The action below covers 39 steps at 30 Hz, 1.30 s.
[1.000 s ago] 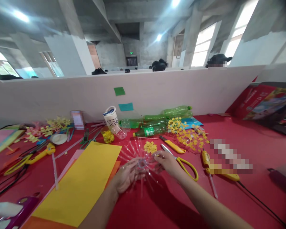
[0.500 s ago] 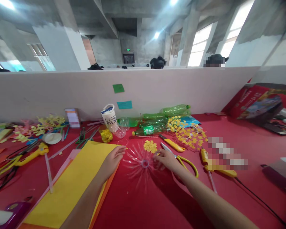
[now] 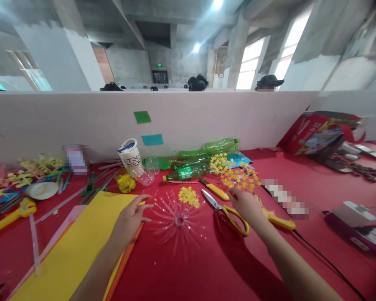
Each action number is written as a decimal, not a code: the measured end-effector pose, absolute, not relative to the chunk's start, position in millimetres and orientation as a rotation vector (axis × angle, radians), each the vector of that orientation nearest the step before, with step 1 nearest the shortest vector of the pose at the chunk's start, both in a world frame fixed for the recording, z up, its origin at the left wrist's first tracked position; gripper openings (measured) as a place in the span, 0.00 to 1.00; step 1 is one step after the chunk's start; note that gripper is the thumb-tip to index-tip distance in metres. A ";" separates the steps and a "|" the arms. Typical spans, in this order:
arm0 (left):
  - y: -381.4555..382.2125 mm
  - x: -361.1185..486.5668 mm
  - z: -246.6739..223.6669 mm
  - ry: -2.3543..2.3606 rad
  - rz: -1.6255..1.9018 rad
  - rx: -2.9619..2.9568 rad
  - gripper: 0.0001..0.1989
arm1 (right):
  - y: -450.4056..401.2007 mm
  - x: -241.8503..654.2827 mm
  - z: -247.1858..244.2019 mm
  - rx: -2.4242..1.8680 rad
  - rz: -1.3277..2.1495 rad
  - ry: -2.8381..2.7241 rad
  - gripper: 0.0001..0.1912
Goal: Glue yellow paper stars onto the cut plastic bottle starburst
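A clear plastic bottle top cut into spread strips (image 3: 179,220) lies flat on the red table, its ring-shaped neck facing up. To its left is my left hand (image 3: 129,219), empty with fingers apart, over the edge of a yellow paper sheet (image 3: 78,242). My right hand (image 3: 246,205) hovers past the yellow-handled scissors (image 3: 221,207), fingers curled together; what they hold, if anything, is hidden. Partly behind that hand lies a yellow glue gun (image 3: 282,221). A small pile of yellow paper stars (image 3: 189,196) sits behind the cut plastic, near a yellow utility knife (image 3: 217,190).
Green plastic bottles (image 3: 191,170) and a white patterned cup (image 3: 130,156) stand or lie along the partition (image 3: 207,117). Another yellow glue gun (image 3: 15,215) is at left, near a white dish (image 3: 42,190). A red bag (image 3: 313,131) and a purple-and-white device (image 3: 352,225) are at right.
My right hand has moved right, from beside the cut plastic to beyond the scissors. My left hand stays near the paper, its fingers spread wider. The view has turned slightly right.
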<state>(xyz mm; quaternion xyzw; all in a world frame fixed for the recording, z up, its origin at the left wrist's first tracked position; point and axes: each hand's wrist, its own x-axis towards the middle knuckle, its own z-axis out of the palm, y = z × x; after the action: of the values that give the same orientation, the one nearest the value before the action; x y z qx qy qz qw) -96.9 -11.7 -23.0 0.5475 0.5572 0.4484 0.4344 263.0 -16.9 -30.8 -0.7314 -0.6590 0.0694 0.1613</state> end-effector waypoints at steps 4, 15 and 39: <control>-16.4 -101.7 -12.0 1.389 1.200 1.578 0.21 | -48.9 326.5 -39.7 -2.203 0.009 -1.912 0.14; -63.7 -72.5 8.5 1.490 1.460 1.921 0.15 | -114.2 396.0 -105.0 -1.885 0.112 -1.924 0.19; -114.9 40.1 -12.4 0.865 0.737 0.987 0.22 | -104.1 200.4 -25.6 -1.182 0.868 -1.473 0.22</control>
<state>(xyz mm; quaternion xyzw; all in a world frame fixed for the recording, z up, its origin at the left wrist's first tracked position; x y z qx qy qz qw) 40.1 -114.9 -12.4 0.4482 0.3930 0.3345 0.7299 200.4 -104.1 -25.6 -0.4902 -0.6110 0.3599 0.5068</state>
